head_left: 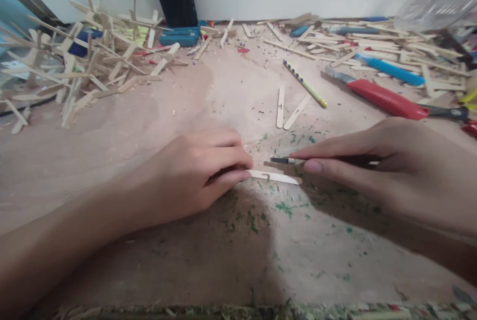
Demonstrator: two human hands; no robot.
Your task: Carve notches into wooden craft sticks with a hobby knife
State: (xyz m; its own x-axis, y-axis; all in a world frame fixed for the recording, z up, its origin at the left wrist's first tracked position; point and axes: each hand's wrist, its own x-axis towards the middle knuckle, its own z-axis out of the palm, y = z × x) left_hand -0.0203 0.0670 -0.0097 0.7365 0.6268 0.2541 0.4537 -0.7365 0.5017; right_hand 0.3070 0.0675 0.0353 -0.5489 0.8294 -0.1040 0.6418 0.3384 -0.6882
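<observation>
My left hand (pixel 208 171) pinches one end of a wooden craft stick (pixel 276 177) and holds it low over the tabletop. A small dark notch shows near the middle of the stick's visible part. In my right hand (pixel 391 166) is a slim craft knife (pixel 288 160), gripped between thumb and fingers. Its blade points left, just above the stick and apart from it. Most of the knife's handle is hidden by my fingers. Beyond my hands lie two short stick pieces, one upright in view (pixel 280 106) and one slanted (pixel 297 112).
A patterned pencil (pixel 305 84) and a red-handled utility knife (pixel 387 97) lie at the right. Behind them are piled loose sticks and a blue tool handle (pixel 391 69). Joined sticks (pixel 100 56) heap up at the left. Green shavings (pixel 285 207) dot the table.
</observation>
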